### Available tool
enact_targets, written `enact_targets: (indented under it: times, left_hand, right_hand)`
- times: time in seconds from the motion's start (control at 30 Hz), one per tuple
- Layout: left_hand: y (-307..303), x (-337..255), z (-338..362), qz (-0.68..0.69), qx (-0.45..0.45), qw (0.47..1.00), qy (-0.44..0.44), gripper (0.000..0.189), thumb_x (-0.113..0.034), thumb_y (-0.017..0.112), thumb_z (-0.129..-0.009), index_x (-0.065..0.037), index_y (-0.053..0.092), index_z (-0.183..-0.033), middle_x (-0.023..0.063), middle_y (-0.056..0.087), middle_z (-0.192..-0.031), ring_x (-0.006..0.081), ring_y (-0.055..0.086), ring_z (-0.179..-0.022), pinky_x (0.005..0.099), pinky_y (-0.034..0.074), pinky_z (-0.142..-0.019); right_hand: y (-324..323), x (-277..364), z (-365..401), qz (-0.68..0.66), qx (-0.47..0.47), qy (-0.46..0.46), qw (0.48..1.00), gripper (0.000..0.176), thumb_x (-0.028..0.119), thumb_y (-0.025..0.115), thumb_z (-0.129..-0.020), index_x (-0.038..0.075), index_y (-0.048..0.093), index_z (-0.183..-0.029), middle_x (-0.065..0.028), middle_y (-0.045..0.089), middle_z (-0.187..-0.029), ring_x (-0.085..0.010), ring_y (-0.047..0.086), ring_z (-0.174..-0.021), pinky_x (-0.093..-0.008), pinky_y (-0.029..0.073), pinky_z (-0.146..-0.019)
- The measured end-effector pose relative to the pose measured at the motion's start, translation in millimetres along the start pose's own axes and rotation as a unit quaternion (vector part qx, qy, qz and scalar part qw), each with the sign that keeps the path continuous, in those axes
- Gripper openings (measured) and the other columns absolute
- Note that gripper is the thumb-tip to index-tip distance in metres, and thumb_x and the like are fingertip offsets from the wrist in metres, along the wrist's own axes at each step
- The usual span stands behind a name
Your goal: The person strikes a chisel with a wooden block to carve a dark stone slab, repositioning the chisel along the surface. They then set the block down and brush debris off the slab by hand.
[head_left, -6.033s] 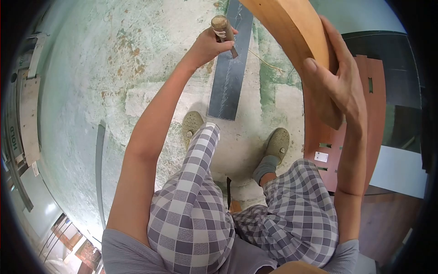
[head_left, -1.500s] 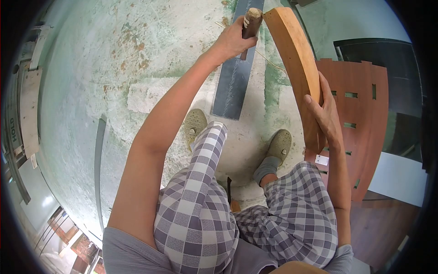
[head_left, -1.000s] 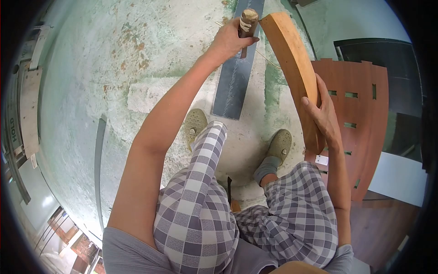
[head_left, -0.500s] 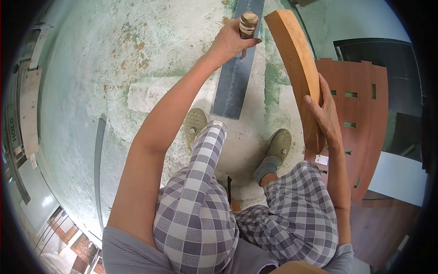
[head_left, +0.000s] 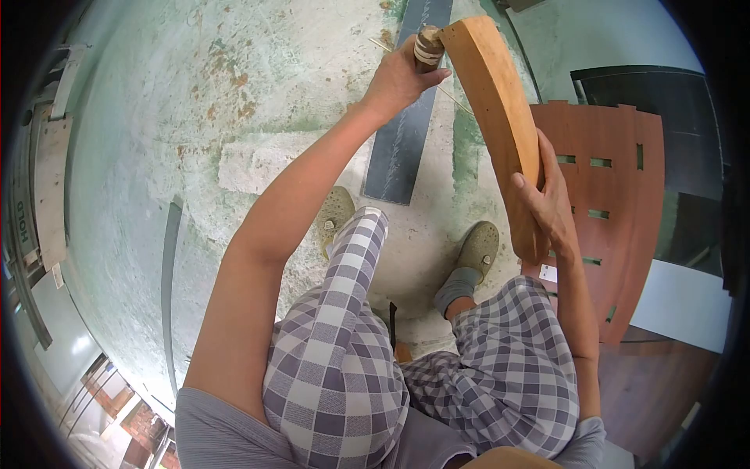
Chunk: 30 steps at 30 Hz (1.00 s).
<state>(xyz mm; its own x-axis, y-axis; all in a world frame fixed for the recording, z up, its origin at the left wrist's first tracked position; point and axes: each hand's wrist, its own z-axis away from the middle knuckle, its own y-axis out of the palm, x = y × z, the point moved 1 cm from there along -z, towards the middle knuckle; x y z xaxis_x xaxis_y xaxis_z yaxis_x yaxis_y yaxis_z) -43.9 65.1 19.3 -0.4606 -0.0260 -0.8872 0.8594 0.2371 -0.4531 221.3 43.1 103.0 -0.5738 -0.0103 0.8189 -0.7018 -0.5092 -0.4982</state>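
Note:
My left hand (head_left: 400, 78) is closed round a wooden-handled tool (head_left: 428, 48), whose butt end has pale bands wrapped about it. The tool's other end is hidden below the hand. On the right, my right hand (head_left: 551, 199) grips a long, curved wooden piece (head_left: 494, 98) near its lower part, thumb on the near face and fingers behind. This piece stands tilted, its upper end right beside the tool's handle. Under my left hand, a dark grey strip (head_left: 397, 156) with a pale jagged line lies on the floor.
Slotted brown panels (head_left: 617, 180) lie at the right, near a black panel (head_left: 664, 94) and a white board (head_left: 680, 305). A thin grey strip (head_left: 169, 289) rests on the floor at left. Boards and metal pieces (head_left: 53, 187) line the left edge. My shoes (head_left: 478, 250) are on the stained floor (head_left: 258, 94).
My left hand has moved slightly right with the tool, and its handle has tipped. The curved wooden piece has shifted a little left with my right hand, closing the gap between the two.

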Motion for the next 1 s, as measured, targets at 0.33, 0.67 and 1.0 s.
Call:
enact_targets:
  times: [0.33,0.67,1.0]
  left_hand:
    - [4.2,-1.1,-0.6,-0.009,-0.014,1.000,0.021,0.041,-0.033,0.070,-0.076,-0.006,0.053,-0.103,0.0139,0.066,-0.090,0.0309,0.063,-0.085,0.0377,0.050,-0.074]
    - [-6.6,1.3,-1.1,0.036,-0.025,0.998,-0.047,0.040,-0.026,0.070,-0.075,-0.004,0.052,-0.103,0.0149,0.065,-0.089,0.0320,0.063,-0.084,0.0377,0.050,-0.074]
    - [6.3,0.0,3.8,0.003,-0.046,0.999,-0.022,0.043,-0.024,0.070,-0.074,-0.004,0.049,-0.106,0.0150,0.062,-0.092,0.0312,0.060,-0.088,0.0385,0.048,-0.077]
  right_hand:
    - [-16.6,34.8,1.3,-0.062,-0.094,-0.129,0.985,0.083,0.041,0.066,-0.071,0.003,0.033,-0.136,-0.0154,0.043,-0.131,-0.0267,0.044,-0.120,-0.0362,0.035,-0.099]
    - [7.7,-4.3,-4.9,0.069,0.028,0.016,0.997,0.077,0.037,0.063,-0.073,0.005,0.033,-0.136,-0.0240,0.051,-0.125,-0.0346,0.050,-0.116,-0.0391,0.038,-0.097]
    - [-4.4,1.0,-3.1,0.024,-0.013,-0.011,1.000,0.076,0.033,0.064,-0.073,0.003,0.034,-0.137,-0.0205,0.049,-0.127,-0.0306,0.048,-0.118,-0.0372,0.036,-0.099]
